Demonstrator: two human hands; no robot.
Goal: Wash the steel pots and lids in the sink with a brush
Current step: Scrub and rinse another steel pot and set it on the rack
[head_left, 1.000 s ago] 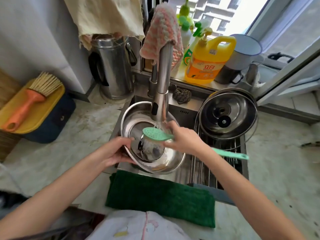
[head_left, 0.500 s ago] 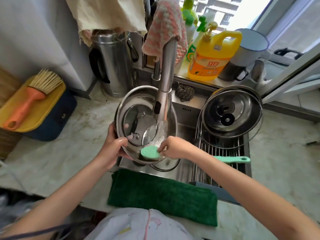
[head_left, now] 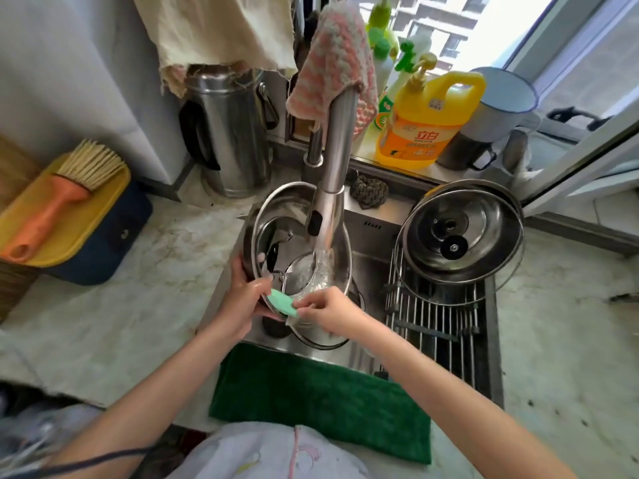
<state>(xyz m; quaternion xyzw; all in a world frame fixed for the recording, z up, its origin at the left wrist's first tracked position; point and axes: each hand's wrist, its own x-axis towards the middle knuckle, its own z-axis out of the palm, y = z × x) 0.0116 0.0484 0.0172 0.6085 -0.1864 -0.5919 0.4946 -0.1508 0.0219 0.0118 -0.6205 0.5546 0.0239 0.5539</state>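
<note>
The left hand (head_left: 242,307) grips the rim of the tilted steel pot (head_left: 276,210) under the running faucet (head_left: 333,181); the right hand (head_left: 333,312) curls round the green brush (head_left: 281,303) at this rim. A lid (head_left: 484,236) lies on the rack (head_left: 439,319) (probably washed already); this pot seems not finished

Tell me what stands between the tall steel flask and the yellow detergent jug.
The faucet, with a pink-and-white knitted cloth draped over its top, rises between the steel flask and the yellow jug; the head view shows it.
</note>
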